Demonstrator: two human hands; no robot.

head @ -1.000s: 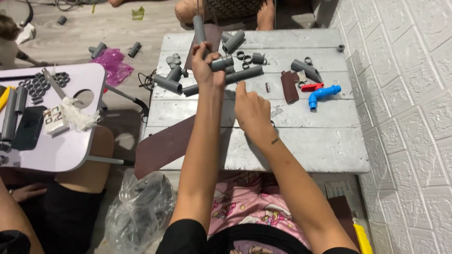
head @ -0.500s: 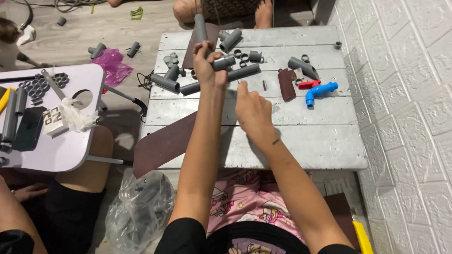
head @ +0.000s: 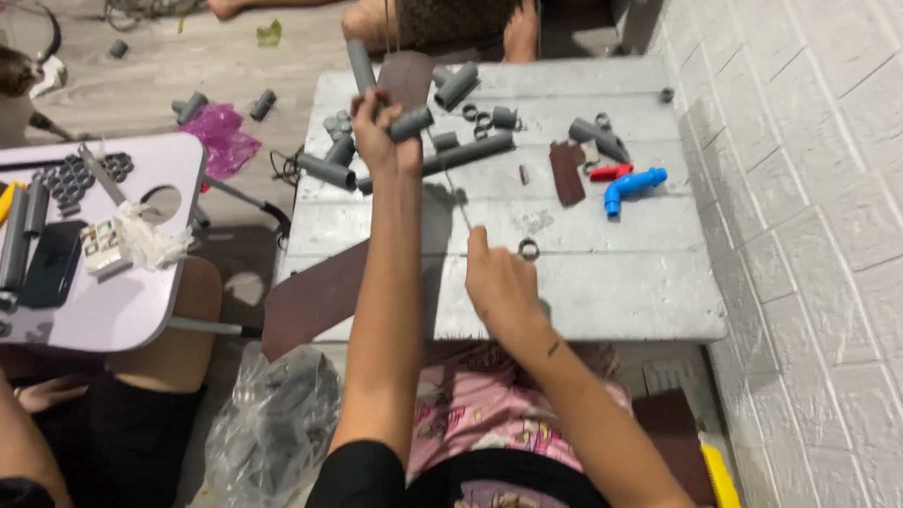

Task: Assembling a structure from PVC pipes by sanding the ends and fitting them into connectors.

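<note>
Two hands over a grey table full of pipe bits

The left hand [head: 381, 136] is lifted over the grey table [head: 610, 290], fingers squeezed around a short grey pipe piece [head: 410, 123]. The right hand [head: 500, 286] rests on the table — fingers curled, pinching nothing I can see — near a small ring [head: 528, 250]. A blue elbow pipe [head: 632, 186] lies farther right.

White brick wall [head: 834, 197] beside grey plank floor [head: 148, 73].

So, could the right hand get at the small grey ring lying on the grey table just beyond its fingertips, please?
Probably yes: the right hand rests just short of the small grey ring, with only bare grey table between them.
</note>
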